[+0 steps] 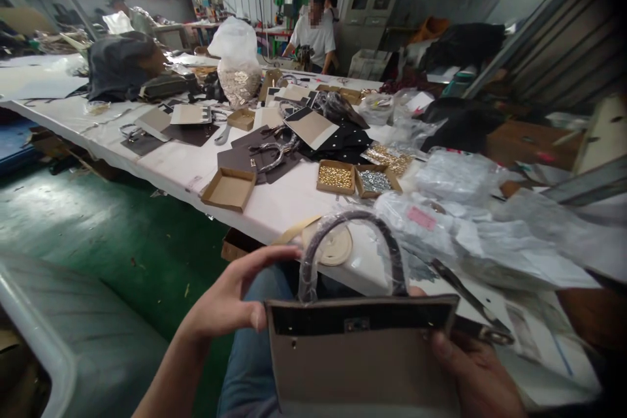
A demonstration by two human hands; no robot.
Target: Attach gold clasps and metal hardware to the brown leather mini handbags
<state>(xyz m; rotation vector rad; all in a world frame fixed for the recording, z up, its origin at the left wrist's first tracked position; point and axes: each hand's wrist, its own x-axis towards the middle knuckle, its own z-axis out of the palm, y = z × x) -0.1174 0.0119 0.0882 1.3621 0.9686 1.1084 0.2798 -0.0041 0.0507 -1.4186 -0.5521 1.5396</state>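
Note:
A taupe handbag (pixel 362 359) with a dark top edge and a plastic-wrapped curved handle (pixel 353 225) rests on my lap at the bottom centre. My left hand (pixel 230 300) grips the bag's left top corner, thumb against the edge and fingers curled over the back. My right hand (pixel 470 372) holds the bag's right side, thumb on the front. A strap with a metal clasp (pixel 484 330) sticks out by my right hand.
The long white table (pixel 171 166) carries small cardboard boxes of gold studs (pixel 336 177) and silver hardware (pixel 376 181), an empty box (pixel 229 189), leather pieces and plastic bags (pixel 455 176). Scissors (pixel 460 290) lie near the table edge. People work at the far end. Green floor lies left.

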